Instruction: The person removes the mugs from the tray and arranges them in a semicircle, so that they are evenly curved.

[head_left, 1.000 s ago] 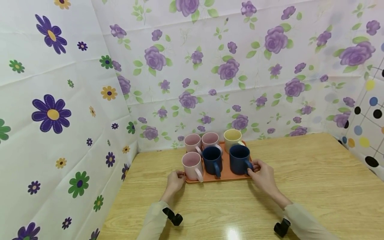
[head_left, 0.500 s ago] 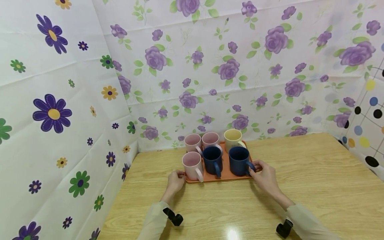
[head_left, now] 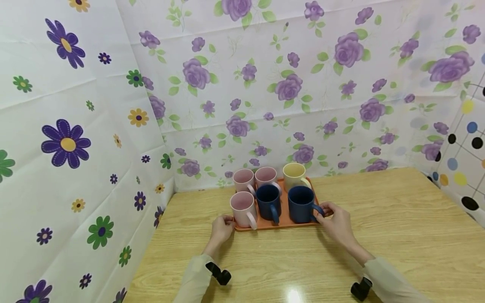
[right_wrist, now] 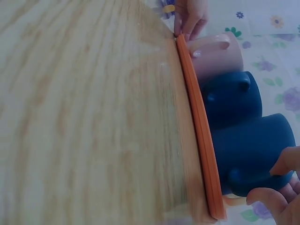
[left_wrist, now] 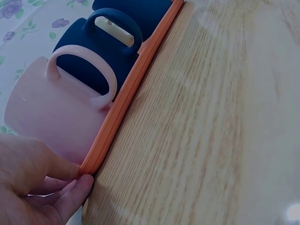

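Note:
An orange tray (head_left: 284,212) carries several upright mugs. My left hand (head_left: 222,230) pinches its front left corner, and in the left wrist view the thumb (left_wrist: 77,191) presses against the rim. At the tray's front right stands a dark blue mug (head_left: 300,207); my right hand (head_left: 338,221) pinches its handle, which points to the right. The right wrist view has thumb and finger on either side of that handle (right_wrist: 255,180). A second dark blue mug (head_left: 267,205) is in the front middle, beside a pink mug (head_left: 241,213) near my left hand.
Behind the front mugs are two more pink mugs, one at left (head_left: 241,180) and one in the middle (head_left: 266,177), and a yellow mug (head_left: 294,179) at right. The wooden table (head_left: 394,219) ends at a flowered cloth backdrop (head_left: 265,84).
The right blue mug has shifted slightly left and toward the front of the tray, its handle turning further right. My right hand has moved a little rightward with the handle. My left hand stays put.

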Demonstrator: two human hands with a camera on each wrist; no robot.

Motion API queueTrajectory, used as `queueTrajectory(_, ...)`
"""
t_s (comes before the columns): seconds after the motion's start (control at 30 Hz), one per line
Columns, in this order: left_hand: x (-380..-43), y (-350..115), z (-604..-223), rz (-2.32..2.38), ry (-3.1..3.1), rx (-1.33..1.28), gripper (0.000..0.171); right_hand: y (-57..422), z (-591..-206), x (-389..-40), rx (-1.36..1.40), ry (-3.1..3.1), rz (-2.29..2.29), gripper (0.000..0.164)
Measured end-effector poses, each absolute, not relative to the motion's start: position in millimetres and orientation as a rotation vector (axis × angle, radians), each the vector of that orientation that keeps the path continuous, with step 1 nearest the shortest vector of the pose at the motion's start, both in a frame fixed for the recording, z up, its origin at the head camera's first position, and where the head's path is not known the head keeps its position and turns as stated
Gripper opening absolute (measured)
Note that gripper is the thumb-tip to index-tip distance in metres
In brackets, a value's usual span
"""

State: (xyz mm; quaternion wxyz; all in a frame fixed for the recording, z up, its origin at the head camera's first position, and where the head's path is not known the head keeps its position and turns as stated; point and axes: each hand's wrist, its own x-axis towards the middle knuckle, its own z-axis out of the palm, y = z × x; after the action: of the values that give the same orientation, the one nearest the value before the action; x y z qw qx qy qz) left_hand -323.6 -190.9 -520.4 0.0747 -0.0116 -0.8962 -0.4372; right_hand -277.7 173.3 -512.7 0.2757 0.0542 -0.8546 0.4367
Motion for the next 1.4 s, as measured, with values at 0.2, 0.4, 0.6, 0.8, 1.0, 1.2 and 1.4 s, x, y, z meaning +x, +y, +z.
queueTrajectory(0.2,-324,-191,-520,-1.328,-2.683,-0.040,0.019,178,-507,-275,0.131,-2.274,1.192,0.016)
queueTrajectory(0.4,-323,-191,-521,-1.334,-2.689,-0.030,0.017,183,-504,-272,0.131,-2.277,1.186,0.017)
queueTrajectory(0.6,-322,-191,-521,-1.362,-2.683,-0.066,0.018,185,-502,-266,0.147,-2.277,1.168,0.017)
queueTrajectory(0.8,-324,-191,-521,-1.355,-2.698,-0.052,0.018,186,-499,-262,0.153,-2.278,1.156,0.016)
queueTrajectory(1.0,-324,-191,-519,-1.361,-2.703,-0.031,0.018,189,-499,-258,0.137,-2.292,1.187,0.014)
queueTrajectory(1.2,-323,-191,-518,-1.392,-2.701,-0.032,0.017,190,-494,-254,0.112,-2.312,1.171,0.019)
queueTrajectory(1.4,-323,-190,-517,-1.407,-2.714,-0.020,0.016,190,-490,-251,0.119,-2.316,1.190,0.019)
